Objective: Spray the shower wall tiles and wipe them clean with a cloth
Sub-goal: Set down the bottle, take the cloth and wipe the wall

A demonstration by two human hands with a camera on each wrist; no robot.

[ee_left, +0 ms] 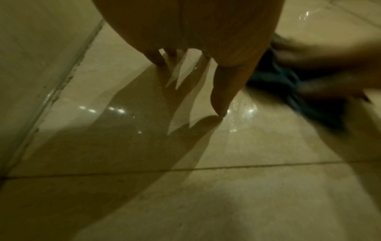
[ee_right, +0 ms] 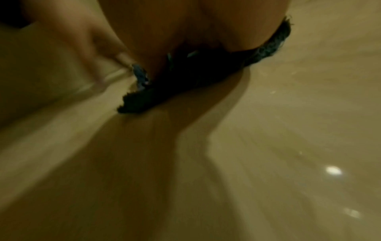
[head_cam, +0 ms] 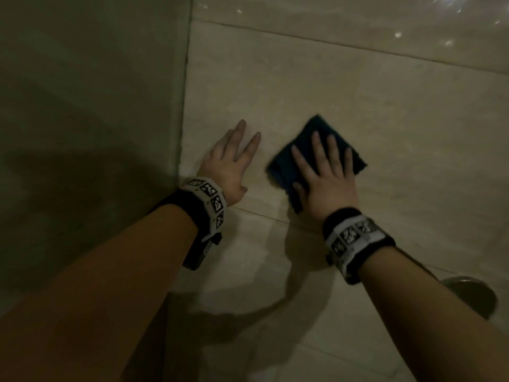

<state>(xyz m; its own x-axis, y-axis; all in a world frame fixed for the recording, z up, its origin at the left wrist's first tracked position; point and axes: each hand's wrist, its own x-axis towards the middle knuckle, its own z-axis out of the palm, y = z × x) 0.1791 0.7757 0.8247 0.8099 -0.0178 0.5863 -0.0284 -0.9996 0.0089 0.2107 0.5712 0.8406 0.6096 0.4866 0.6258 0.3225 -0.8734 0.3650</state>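
A dark blue folded cloth (head_cam: 286, 168) lies flat against the beige wall tiles (head_cam: 358, 106). My right hand (head_cam: 325, 172) presses it to the tile with straight, spread fingers. In the right wrist view the cloth (ee_right: 185, 78) shows dark under my palm, blurred by motion. My left hand (head_cam: 234, 158) rests flat on the tile just left of the cloth, fingers straight, holding nothing. In the left wrist view its fingers (ee_left: 222, 91) touch the glossy tile, with the cloth (ee_left: 284, 81) and my right hand to the right. No spray bottle is in view.
A wall corner (head_cam: 184, 106) runs vertically just left of my left hand, with a shadowed side wall (head_cam: 82, 106) beyond it. A round metal fitting (head_cam: 473, 296) sits low on the right. Grout lines (head_cam: 261, 215) cross the tiles; wet highlights glint at the top right.
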